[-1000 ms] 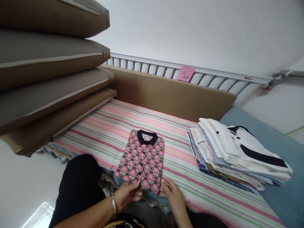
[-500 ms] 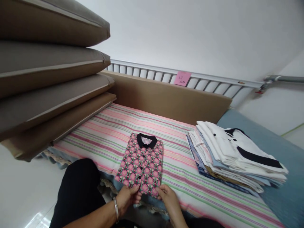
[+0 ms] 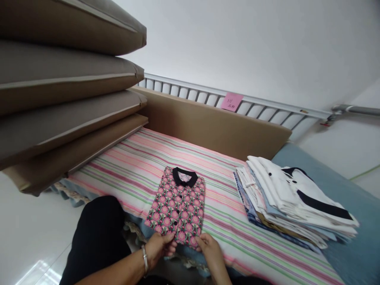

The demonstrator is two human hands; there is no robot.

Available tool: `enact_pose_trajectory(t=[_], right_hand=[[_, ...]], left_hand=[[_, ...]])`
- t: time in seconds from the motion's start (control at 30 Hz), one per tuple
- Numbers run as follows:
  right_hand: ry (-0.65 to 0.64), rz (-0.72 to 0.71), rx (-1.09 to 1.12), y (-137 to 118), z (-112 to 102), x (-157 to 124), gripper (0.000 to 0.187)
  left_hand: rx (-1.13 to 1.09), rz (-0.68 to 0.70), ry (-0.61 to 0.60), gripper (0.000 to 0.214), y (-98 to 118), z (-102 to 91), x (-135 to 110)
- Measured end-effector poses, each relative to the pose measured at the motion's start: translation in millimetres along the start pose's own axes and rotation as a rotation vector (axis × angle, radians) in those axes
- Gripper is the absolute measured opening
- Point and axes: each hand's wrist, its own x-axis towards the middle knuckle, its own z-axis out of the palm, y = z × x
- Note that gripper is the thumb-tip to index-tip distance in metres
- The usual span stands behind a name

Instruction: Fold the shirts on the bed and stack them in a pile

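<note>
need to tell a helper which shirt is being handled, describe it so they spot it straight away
On the striped sheet, left of the stack of folded clothes, lies one folded shirt, its near hem held by the left hand and right hand. It alone has a pink floral print with a black collar.

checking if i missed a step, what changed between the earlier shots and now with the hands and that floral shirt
Little changed. Both hands have slid slightly along the near hem of the folded floral shirt: the left hand and right hand now sit closer together, fingers still pinching the bottom edge. The shirt stays flat and folded on the striped sheet. The pile of folded clothes and the stacked cushions stayed as they were.
</note>
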Motion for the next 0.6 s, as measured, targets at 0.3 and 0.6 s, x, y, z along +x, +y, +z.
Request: enact_pose_trajectory(t=[0.3,0.6], right_hand=[[-0.001,0.256,0.070,-19,-40,16,0.033],[-0.057,0.296,0.198,-58,-20,64,0.035]], left_hand=[[-0.210,-0.022,-0.053,0.033,40,-35.6,-20],[-0.116,0.132,0.053,0.033,63,-57.5,-2]])
